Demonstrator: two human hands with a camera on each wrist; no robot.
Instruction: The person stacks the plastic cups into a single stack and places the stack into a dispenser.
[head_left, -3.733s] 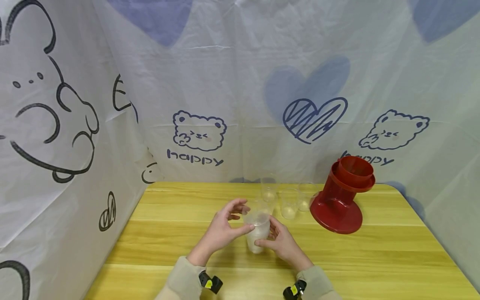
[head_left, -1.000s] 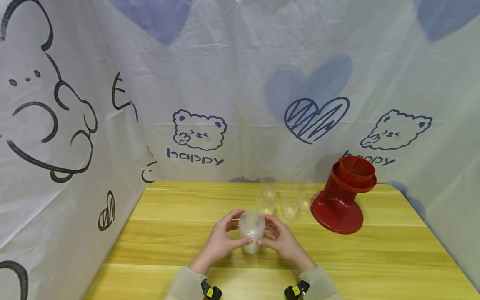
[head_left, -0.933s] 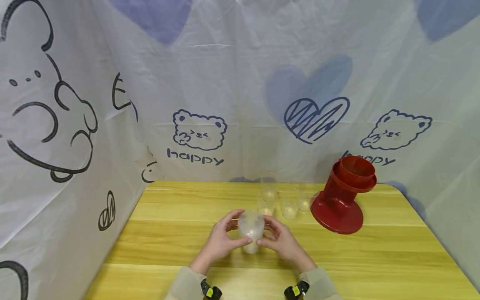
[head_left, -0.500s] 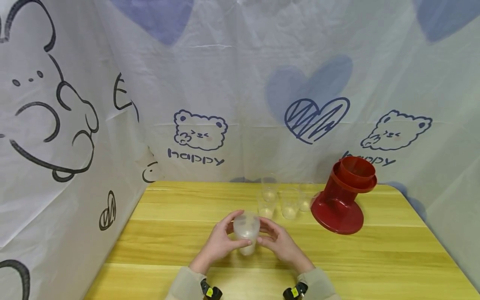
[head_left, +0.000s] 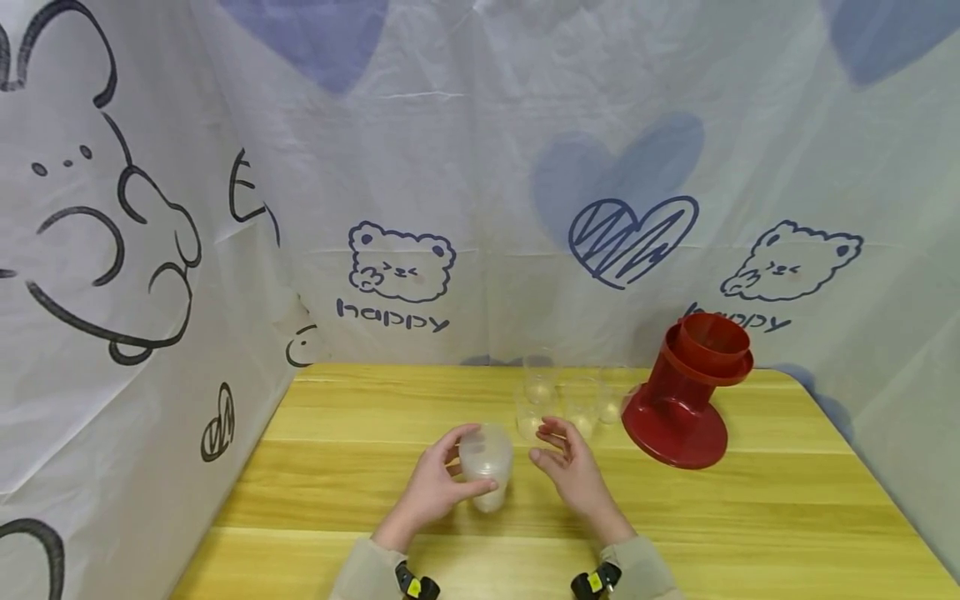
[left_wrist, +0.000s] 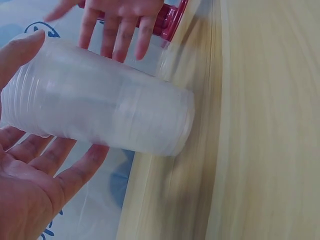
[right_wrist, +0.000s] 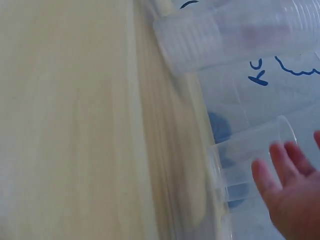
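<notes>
Holding clear stacked cups (head_left: 486,454), left grip (head_left: 435,481)

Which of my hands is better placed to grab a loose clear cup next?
Probably the right hand: it's empty and nearer the loose cups, while the left hand grips the cup stack.

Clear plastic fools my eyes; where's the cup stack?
In the head view, the cup stack is in the left hand, left of the right hand.
</notes>
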